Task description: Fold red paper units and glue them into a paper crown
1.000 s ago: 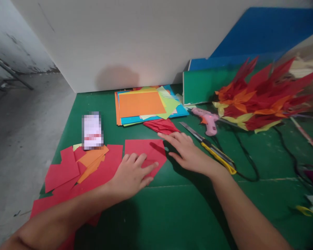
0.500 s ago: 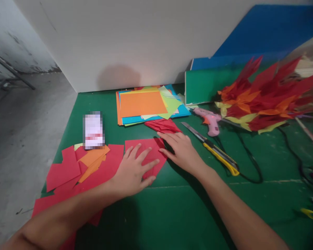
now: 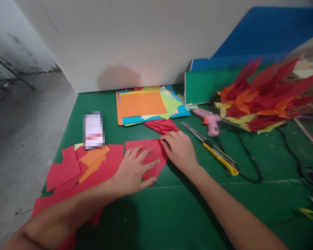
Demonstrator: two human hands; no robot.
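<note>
A red paper sheet (image 3: 146,146) lies on the green table (image 3: 177,208) in front of me. My left hand (image 3: 134,171) rests flat on its near part with fingers spread, pressing it down. My right hand (image 3: 179,149) sits at the sheet's right corner, fingers curled and pinching the red edge. Just beyond that hand lies a small stack of folded red paper pieces (image 3: 162,125).
A pile of coloured paper sheets (image 3: 143,104) lies at the back. Red and orange offcuts (image 3: 78,166) spread at the left, with a blurred card (image 3: 93,130). A yellow utility knife (image 3: 214,151), pink glue gun (image 3: 208,119) with black cord, and a red-orange paper flower piece (image 3: 266,97) are at the right.
My right hand has drawn back from a flat stretched pose and curled its fingers onto the red sheet's right corner. My left hand has stayed pressed on the sheet.
</note>
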